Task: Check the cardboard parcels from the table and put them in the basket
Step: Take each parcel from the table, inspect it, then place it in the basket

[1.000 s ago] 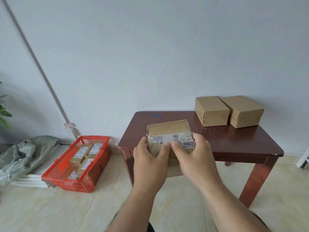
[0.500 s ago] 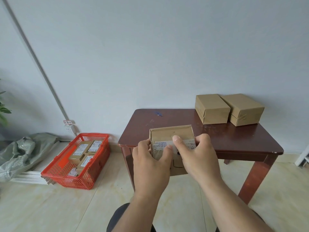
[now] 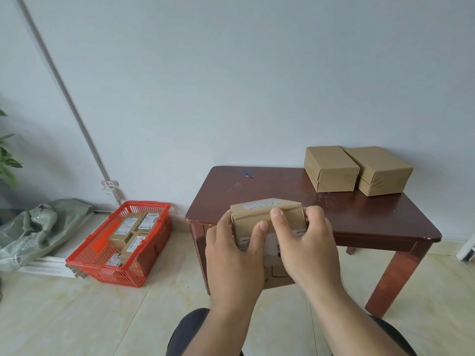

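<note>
Held parcel: we have a cardboard parcel (image 3: 266,222) up in front of us, off the table, just at its near edge, and it hides part of that edge. White labels show on its top face and on the face turned to us.
Left hand: our left hand (image 3: 234,255) grasps the parcel's left side, fingers wrapped round behind it, thumb (image 3: 259,231) pressed on the near face.
Right hand: our right hand (image 3: 308,242) clasps the right side, thumb (image 3: 279,218) laid across the upper near edge, fingers curled round the far corner.
Table: the dark red-brown wooden table (image 3: 334,217) stands against the wall. A small blue scrap (image 3: 246,173) lies near its far left corner.
Waiting parcels: two plain brown parcels sit at the far right of the tabletop, the left one (image 3: 330,168) touching the right one (image 3: 380,170) side by side.
Basket: the red plastic basket (image 3: 102,258) rests on the floor to the left of the table, well apart from our hands. Inside it lie several labelled parcels (image 3: 131,235), packed close together.
Floor and wall: a crumpled grey-green sack (image 3: 36,224) lies left of the basket, and green plant leaves (image 3: 7,160) show at the left edge. A grey conduit (image 3: 66,93) runs down the wall to a socket with a small tag (image 3: 109,184).
Us: our dark-clad knees (image 3: 190,330) show at the bottom.
</note>
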`<state>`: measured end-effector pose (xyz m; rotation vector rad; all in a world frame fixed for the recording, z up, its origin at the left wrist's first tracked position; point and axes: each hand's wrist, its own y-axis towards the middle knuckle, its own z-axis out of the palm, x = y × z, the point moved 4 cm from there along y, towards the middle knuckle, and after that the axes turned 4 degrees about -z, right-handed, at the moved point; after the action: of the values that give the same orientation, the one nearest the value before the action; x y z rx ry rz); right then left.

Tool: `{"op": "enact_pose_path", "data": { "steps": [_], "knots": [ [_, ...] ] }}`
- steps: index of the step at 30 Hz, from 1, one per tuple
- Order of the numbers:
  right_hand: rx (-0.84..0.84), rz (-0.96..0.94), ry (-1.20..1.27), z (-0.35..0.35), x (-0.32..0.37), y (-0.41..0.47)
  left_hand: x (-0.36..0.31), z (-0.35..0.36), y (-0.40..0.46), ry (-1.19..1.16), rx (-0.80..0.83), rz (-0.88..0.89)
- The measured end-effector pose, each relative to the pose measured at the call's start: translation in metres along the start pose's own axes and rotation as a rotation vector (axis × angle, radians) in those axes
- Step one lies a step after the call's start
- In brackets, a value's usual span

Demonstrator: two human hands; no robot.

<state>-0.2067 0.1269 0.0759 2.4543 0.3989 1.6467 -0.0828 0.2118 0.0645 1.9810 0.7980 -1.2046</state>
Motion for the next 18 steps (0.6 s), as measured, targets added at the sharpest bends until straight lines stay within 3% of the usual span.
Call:
{"op": "enact_pose_path", "data": {
  "steps": [6,11,18],
  "knots": [
    [-0.060,-0.067,0.108,-0.002,0.006,-0.013,-0.005,-0.009,-0.004,-0.111,0.061,-0.058],
    [-0.061,-0.092,0.239,-0.002,0.021,-0.015,-0.020,-0.027,0.001,-0.344,0.105,-0.155],
    [0.014,-0.035,0.376,0.016,0.031,-0.015,-0.026,-0.040,0.011,-0.429,0.069,-0.061]
  ]
}}
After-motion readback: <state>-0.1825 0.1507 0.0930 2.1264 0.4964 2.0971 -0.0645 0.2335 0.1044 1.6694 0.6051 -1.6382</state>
